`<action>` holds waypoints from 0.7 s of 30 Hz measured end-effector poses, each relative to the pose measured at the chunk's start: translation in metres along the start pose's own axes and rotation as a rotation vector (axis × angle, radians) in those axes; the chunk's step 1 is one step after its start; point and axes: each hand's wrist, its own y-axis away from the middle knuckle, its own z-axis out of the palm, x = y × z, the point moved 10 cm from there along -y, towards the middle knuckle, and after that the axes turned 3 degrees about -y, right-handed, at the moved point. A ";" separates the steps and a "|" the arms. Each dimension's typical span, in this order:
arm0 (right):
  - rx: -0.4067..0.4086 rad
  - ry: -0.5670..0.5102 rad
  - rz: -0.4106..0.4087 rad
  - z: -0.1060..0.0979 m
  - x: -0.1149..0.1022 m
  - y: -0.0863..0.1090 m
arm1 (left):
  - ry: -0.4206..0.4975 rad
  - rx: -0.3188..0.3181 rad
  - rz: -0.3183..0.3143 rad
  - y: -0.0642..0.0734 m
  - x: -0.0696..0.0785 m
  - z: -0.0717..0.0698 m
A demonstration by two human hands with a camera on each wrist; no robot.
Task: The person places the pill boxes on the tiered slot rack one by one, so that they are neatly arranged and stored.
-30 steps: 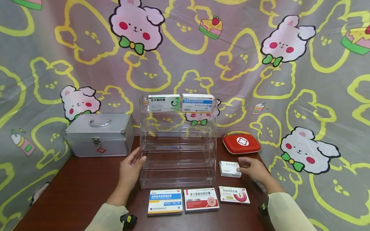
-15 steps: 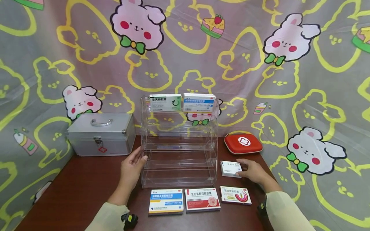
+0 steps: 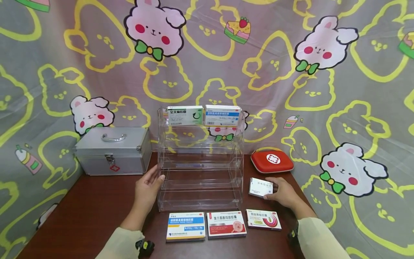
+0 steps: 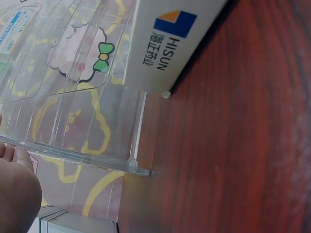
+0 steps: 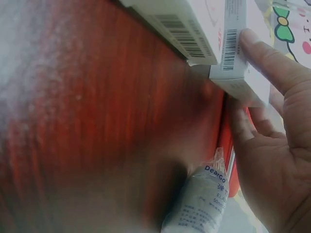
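- Your right hand (image 3: 284,193) is grasping the small white box (image 3: 260,187) between thumb and fingers; a second ago it was only meeting the edge.
- The box is now tilting, its label turning toward you, where it was lying flat on the bench (image 3: 106,205). It is staying right of the clear rack (image 3: 200,196), in front of the red case (image 3: 281,165); you cannot tell whether it is fully leaving the bench.
- For the work in hand, that is probably making the box ready to carry.
- Your left hand (image 3: 146,187) is remaining at the rack's left side, relaxed fingers touching rather than wrapping, likely steadying it.
- The blue-and-white box (image 3: 185,226), red-and-white box (image 3: 226,225) and pink-swirl box (image 3: 263,219) are lying unmoved before the rack.
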 end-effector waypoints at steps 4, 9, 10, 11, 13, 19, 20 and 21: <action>0.023 -0.040 0.013 -0.002 0.003 0.001 | -0.002 0.001 -0.002 0.000 0.000 0.000; 0.037 -0.079 0.030 -0.002 0.006 0.002 | -0.003 0.007 0.003 0.000 -0.001 -0.001; 0.043 -0.087 0.028 -0.003 0.006 0.002 | -0.001 0.007 0.003 0.000 -0.001 0.000; 0.052 -0.095 0.025 -0.004 0.006 0.002 | 0.003 0.007 0.003 0.000 -0.002 0.000; 0.067 -0.110 0.012 -0.005 0.005 0.002 | 0.011 0.007 0.006 0.000 -0.003 0.000; 0.111 -0.105 -0.006 -0.009 0.003 0.005 | 0.032 0.012 0.004 -0.001 -0.004 0.000; 0.117 -0.102 0.003 -0.010 0.004 0.005 | 0.033 0.012 0.006 -0.001 -0.003 0.000; 0.122 -0.097 0.008 -0.011 0.004 0.005 | 0.035 0.011 0.007 -0.001 -0.003 0.000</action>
